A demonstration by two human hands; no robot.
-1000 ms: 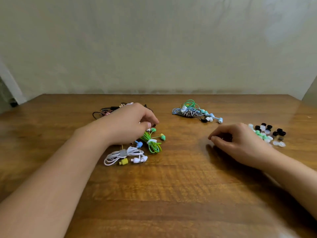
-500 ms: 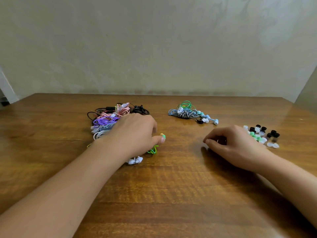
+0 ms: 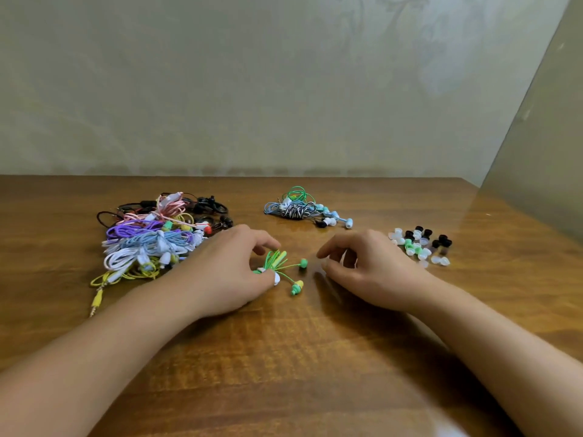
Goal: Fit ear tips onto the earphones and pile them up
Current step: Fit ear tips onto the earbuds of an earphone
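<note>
My left hand (image 3: 230,272) pinches a bundled green earphone (image 3: 275,260) by its white tie, just above the wooden table (image 3: 284,357). Its two green buds (image 3: 298,287) trail to the right, one at the table's middle. My right hand (image 3: 362,269) rests on the table a little right of the buds, fingers loosely curled, holding nothing that I can see. A big heap of coiled earphones (image 3: 151,238) in purple, pink, white, yellow and black lies at the left. A smaller pile of earphones (image 3: 299,209) lies at the back centre. Loose ear tips (image 3: 419,244) in black, white and green sit at the right.
A yellow jack plug (image 3: 96,299) sticks out from the big heap toward the near left. A plain wall (image 3: 284,89) rises behind the table, and a glossy panel (image 3: 542,152) stands along its right side.
My left hand has drawn the green earphone out of the left heap and carried it right to the table's middle. My right hand has shifted slightly left toward it.
</note>
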